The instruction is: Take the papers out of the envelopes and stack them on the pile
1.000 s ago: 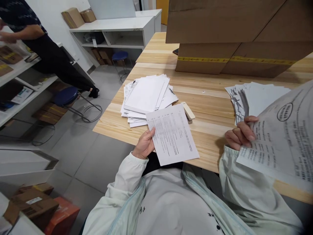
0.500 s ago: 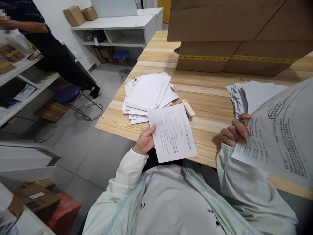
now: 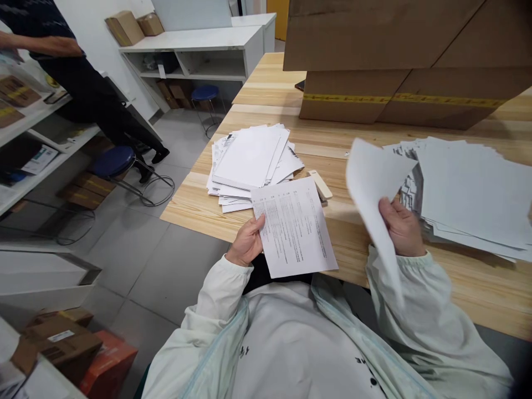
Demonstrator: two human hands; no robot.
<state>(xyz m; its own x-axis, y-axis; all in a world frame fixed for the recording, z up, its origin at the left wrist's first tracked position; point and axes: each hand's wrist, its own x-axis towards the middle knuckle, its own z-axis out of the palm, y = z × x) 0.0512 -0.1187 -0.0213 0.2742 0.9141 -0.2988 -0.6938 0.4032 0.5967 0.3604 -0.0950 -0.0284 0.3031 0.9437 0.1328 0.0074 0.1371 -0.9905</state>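
Note:
My left hand is closed on the left edge of a printed sheet of paper, held tilted over the table's front edge with its text facing me. To the right, my right hand grips another sheet of paper, which stands bent on edge with a blank side showing. Just beyond the left hand lies an untidy stack of papers. A cream stapler is partly covered by the left sheet. Beside and behind the right hand sits a larger pile of papers.
Cardboard boxes with yellow tape stand at the back of the wooden table. At far left a person stands by white shelving, near a blue stool. More boxes are at lower left.
My right hand has turned over and swung its sheet leftward, uncovering the right-hand pile. My left hand and its sheet stay nearly still. The person at the left has shifted their feet.

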